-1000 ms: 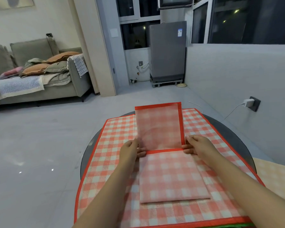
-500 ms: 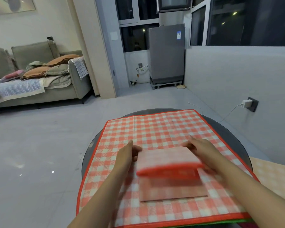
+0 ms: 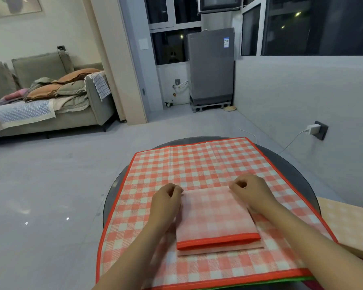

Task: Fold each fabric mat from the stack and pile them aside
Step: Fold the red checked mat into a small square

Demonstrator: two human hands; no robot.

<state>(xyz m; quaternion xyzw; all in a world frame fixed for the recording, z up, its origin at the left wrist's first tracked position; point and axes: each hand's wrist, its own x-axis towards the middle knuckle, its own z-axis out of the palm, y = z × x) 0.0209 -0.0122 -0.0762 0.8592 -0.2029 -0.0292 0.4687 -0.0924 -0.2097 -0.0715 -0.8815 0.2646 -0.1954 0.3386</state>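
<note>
Two hands working folded mat [image 3: 216,214], a pink-checked woven rectangle w/ red hem, lying atop flat checked mat stack [image 3: 197,164] on round dark table [image 3: 302,174]. Left hand [image 3: 166,200] and right hand [image 3: 250,191], fingers curled, are pinching its far corners.

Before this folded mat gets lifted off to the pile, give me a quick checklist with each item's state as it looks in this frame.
1. Fold closed: folded mat lies flat, its red hem at the near edge: ok.
2. Edges aligned: a lower layer sticks out past the hem at the near edge: not ok.
3. Grip: left hand and right hand sit curled at the mat's far corners; whether they pinch it: cannot tell.
4. Next mat: open checked mat lies spread flat underneath: ok.
5. Pile spot: a pale folded mat lies to the right: ok.
</note>
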